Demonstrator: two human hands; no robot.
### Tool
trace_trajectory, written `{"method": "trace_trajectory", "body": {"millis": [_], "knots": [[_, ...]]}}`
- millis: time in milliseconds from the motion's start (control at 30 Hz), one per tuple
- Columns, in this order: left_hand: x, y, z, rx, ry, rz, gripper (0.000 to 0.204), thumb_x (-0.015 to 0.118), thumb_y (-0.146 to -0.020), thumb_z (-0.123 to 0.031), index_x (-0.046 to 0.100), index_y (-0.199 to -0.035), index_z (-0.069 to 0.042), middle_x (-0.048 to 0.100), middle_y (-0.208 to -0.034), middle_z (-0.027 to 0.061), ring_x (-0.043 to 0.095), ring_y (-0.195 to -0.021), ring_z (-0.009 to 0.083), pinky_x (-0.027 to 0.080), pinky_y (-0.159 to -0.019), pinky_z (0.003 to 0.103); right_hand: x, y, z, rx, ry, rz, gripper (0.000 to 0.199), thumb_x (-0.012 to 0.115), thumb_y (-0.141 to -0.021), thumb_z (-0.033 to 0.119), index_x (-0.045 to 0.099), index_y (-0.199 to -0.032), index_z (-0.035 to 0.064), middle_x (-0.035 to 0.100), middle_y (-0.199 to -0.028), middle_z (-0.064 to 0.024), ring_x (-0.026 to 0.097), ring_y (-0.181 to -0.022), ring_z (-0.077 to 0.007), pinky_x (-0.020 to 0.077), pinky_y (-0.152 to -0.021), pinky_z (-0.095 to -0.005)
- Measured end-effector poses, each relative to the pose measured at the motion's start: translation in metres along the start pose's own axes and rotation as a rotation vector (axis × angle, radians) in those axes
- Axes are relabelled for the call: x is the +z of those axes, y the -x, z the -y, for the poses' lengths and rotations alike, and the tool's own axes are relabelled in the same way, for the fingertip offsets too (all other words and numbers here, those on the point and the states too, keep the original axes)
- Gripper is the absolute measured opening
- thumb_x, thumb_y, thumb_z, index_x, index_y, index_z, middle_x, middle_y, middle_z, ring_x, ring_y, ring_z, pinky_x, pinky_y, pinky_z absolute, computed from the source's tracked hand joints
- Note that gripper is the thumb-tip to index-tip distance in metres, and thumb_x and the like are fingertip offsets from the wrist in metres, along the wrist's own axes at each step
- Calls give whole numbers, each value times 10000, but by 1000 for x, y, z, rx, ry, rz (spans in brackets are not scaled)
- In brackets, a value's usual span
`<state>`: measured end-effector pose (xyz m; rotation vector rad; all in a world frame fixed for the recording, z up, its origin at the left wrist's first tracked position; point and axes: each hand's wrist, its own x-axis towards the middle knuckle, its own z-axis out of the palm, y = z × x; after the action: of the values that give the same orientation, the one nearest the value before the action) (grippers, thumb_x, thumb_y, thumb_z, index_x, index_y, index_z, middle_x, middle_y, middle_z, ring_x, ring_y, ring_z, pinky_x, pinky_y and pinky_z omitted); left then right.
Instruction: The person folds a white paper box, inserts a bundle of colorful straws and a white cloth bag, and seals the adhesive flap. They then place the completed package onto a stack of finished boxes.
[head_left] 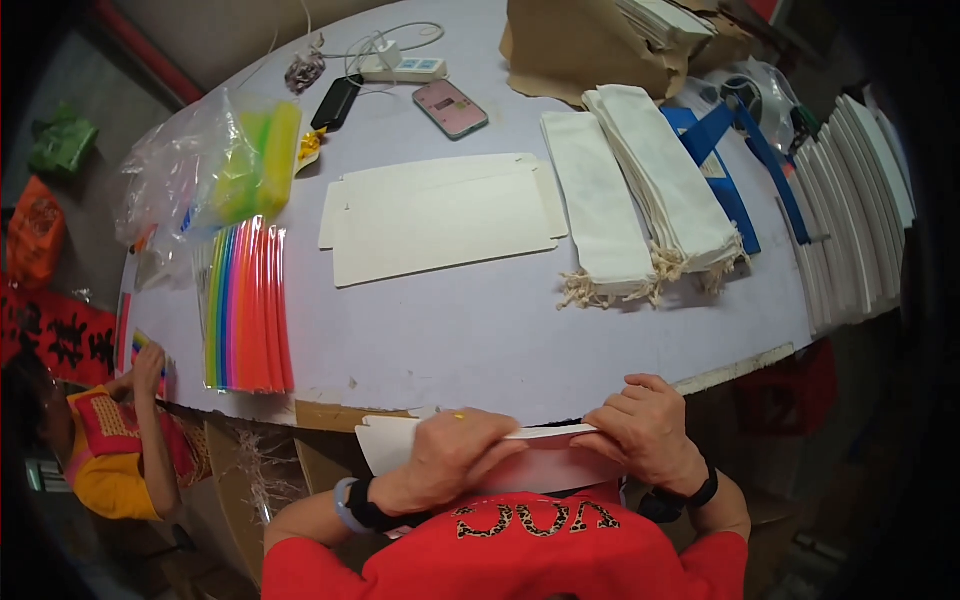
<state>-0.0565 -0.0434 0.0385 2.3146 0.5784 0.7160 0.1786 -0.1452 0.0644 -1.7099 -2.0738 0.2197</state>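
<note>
At the table's front edge, close to my body, I hold a white cardboard sheet [385, 440] with a bent edge. My left hand [455, 450] is closed on its left part, the thumb turned inward. On the right part, my right hand [645, 430] grips the same card with curled fingers. Its lower face is partly hidden by my hands. Flat white cardboard blanks [440, 220] lie stacked in the middle of the table, beyond my hands. To their right are piles of white cloth pouches [610, 210] with knotted beige cords.
Rainbow-coloured glossy strips [245, 310] and a clear plastic bag [175, 180] lie at left. Behind are a pink phone [450, 108], a black phone [338, 103] and a power strip [405, 69]. White folded stacks [850, 210] stand at right. Another person [120, 440] works at far left.
</note>
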Motion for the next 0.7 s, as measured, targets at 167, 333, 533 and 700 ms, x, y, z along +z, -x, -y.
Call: {"method": "trace_trajectory", "body": {"millis": [167, 333, 533, 700], "knots": [[-8, 15, 29, 3, -194, -41, 124, 716, -790, -149, 623, -806, -68, 619, -689, 81, 584, -617, 275, 440, -530, 390, 23, -8, -18, 9, -25, 27, 286, 713, -770, 381, 605, -667, 138, 573, -617, 2, 582, -615, -218, 484, -805, -371], [-5, -32, 56, -1, -221, 86, 197, 644, -834, -137, 531, -689, -66, 521, -611, 109, 544, -596, 302, 420, -525, 428, 28, -34, -55, 268, -105, 212, 238, 779, -686, 324, 640, -715, 133, 585, -613, -22, 595, -627, -249, 481, -686, -407], [3, -60, 116, -32, -336, 238, 223, 531, -903, -212, 532, -744, -56, 563, -584, 174, 581, -549, 376, 421, -519, 496, 106, -78, -2, -77, -533, 221, 931, 694, -731, 462, 307, -1384, -78, 169, -1499, -302, 212, -1392, -423, 183, -1138, -504], [14, -63, 113, -18, -529, 291, 203, 568, -902, -233, 578, -858, -35, 541, -565, 165, 533, -528, 368, 434, -568, 464, 127, -39, -10, 13, -195, -21, 883, 623, -785, 485, 290, -1415, -36, 104, -1533, -270, 112, -1436, -374, 95, -1151, -518]]}}
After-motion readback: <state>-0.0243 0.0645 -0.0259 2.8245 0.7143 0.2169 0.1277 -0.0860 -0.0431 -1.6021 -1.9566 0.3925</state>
